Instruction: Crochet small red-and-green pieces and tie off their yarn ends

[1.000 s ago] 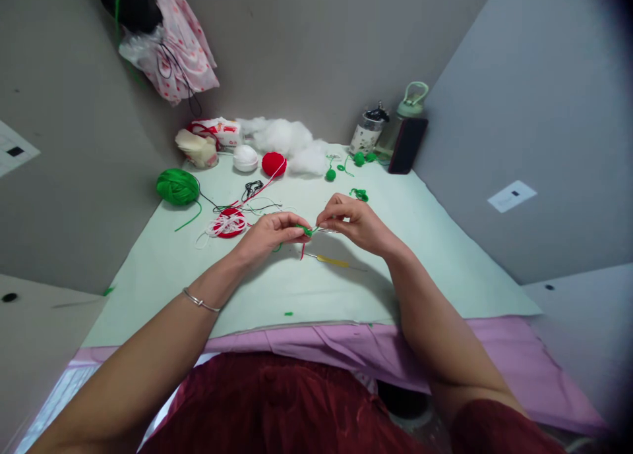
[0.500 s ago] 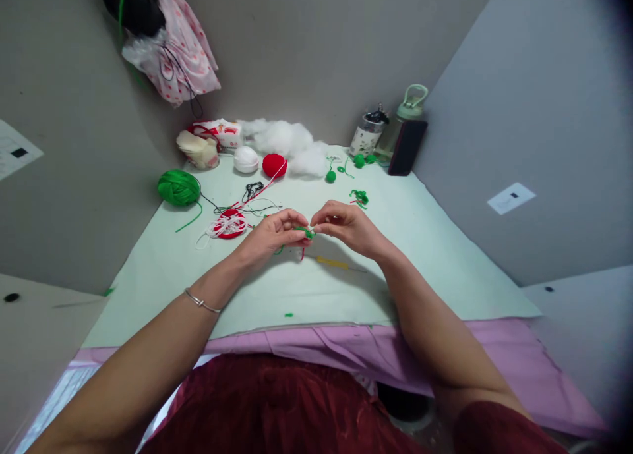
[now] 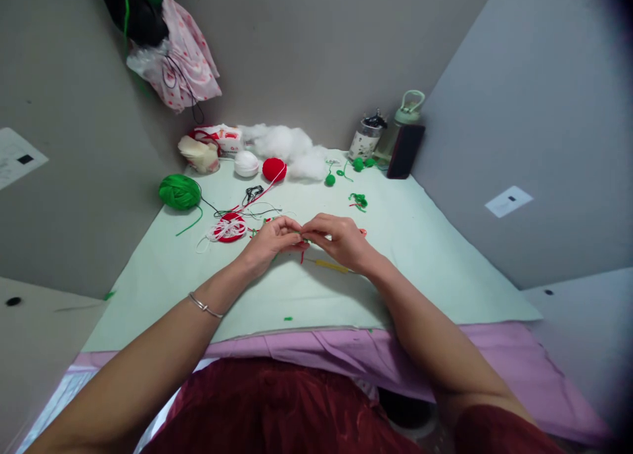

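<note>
Over the middle of the table, my left hand [image 3: 275, 242] pinches a small green yarn piece [image 3: 305, 240] between thumb and fingers. Most of that piece is covered by the fingers, and a short red strand [image 3: 302, 257] hangs below it. My right hand [image 3: 337, 238] is closed, its thumb and fingertips pressed together against the left fingertips at the green piece. What the right fingers grip is hidden. Below the hands lies a crochet hook with a yellow handle [image 3: 331, 265]. A small orange thing [image 3: 363, 232] shows just beyond the right hand.
Left of the hands lie a green yarn ball [image 3: 179, 192] and a red and white yarn bundle [image 3: 230, 228]. Behind are white [image 3: 246, 164] and red [image 3: 274, 170] balls, white stuffing [image 3: 284, 144], a bottle [image 3: 406, 111] and a phone [image 3: 405, 152]. Small green pieces [image 3: 359, 201] lie at right.
My right hand has moved left and closer to the left hand, covering more of the green piece. The orange thing beside it now shows. The view has tilted slightly.
</note>
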The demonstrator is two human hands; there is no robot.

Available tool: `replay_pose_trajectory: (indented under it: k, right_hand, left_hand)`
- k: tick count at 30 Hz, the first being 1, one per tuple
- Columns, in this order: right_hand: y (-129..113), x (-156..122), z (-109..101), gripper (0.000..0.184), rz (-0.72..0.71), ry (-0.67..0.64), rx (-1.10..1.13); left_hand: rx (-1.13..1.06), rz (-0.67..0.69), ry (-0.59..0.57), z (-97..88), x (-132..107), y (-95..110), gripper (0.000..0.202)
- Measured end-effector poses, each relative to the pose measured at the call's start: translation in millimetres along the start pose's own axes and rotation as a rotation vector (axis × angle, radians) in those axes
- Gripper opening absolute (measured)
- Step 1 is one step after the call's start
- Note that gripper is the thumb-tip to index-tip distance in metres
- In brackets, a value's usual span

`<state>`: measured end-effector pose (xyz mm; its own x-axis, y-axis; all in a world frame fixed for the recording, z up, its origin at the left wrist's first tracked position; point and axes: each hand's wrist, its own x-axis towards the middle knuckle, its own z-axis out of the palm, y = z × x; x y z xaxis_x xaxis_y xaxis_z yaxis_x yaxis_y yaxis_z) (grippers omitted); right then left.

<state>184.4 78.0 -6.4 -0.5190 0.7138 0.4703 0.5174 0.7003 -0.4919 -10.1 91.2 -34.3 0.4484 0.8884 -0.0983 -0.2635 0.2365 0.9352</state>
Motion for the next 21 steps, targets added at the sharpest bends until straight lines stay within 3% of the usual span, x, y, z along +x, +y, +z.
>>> replay_pose_trajectory:
  k: [5, 9, 12, 17, 19, 21]
  right_hand:
    - [-3, -1, 5, 0.014, -0.021, -0.052, -0.133]
    - [-10, -1, 10, 0.017, -0.056, 0.062, -0.177]
    - [-19, 1, 12, 0.016, 0.000, 0.137, 0.085]
    - [-27, 5, 3, 0.027, 0.332, -0.054, 0.763]
    - [-24, 7, -5, 0.031, 0.349, 0.017, 0.853]
    - [-18, 9, -13, 0.032, 0.346, 0.205, 0.870]
  left_hand:
    - [0.008, -0.005, 0.022, 0.4, 0, -2, 0.035]
    - [0.025, 0.010, 0.015, 0.6, 1, -2, 0.037]
    - [0.057, 0.024, 0.021, 0.1, 1, -2, 0.040]
    - [0.124, 0.033, -0.043, 0.0, 1, -2, 0.032]
    - [0.187, 0.030, -0.017, -0.1, 0, 0, 0.029]
    - [0.244, 0.033, 0.005, -0.5, 0, 1, 0.027]
